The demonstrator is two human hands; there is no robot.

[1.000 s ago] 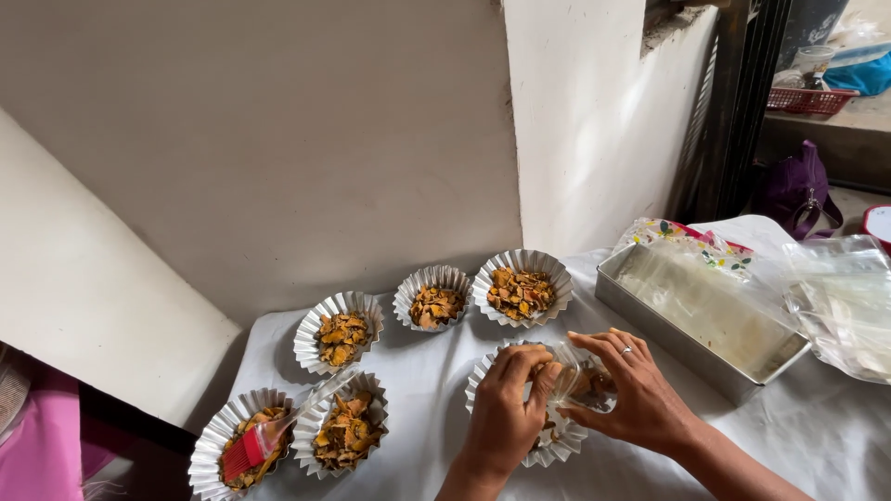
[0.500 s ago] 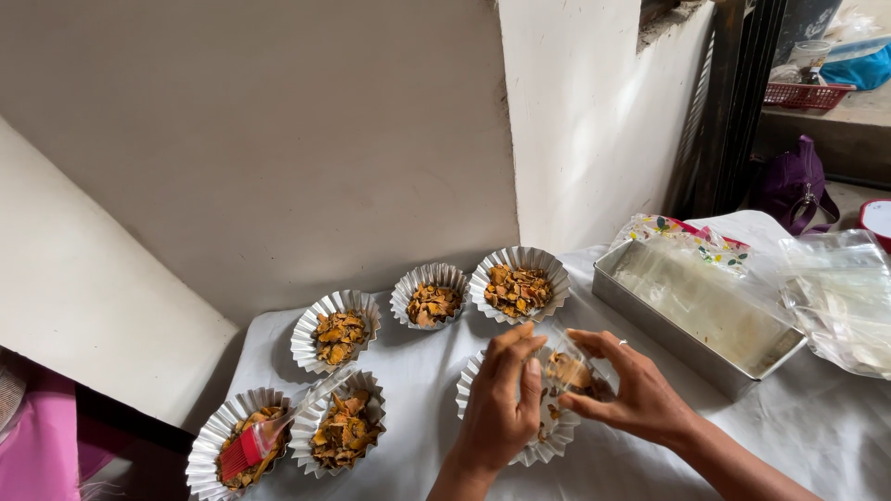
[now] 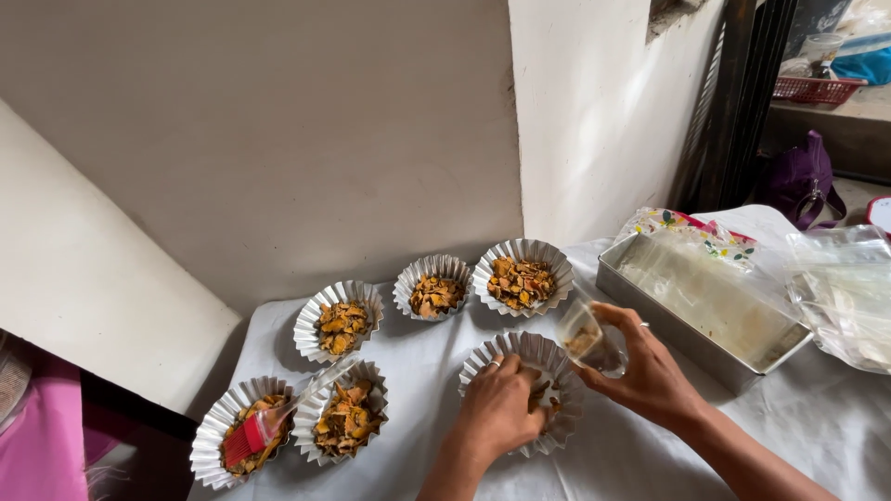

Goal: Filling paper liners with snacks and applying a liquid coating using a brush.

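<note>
Hands over foil cup, holding clear cup.

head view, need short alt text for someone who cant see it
A person's left hand presses into a fluted foil cup while the right hand holds a small clear cup beside it. Five more foil cups of orange-brown flakes, one holding a red brush, and a metal tray sit on white cloth.

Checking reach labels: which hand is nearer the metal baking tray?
Right. The right hand, holding a small clear cup, sits just beside the metal baking tray. The left hand rests in the fluted foil cup, farther off.
</note>
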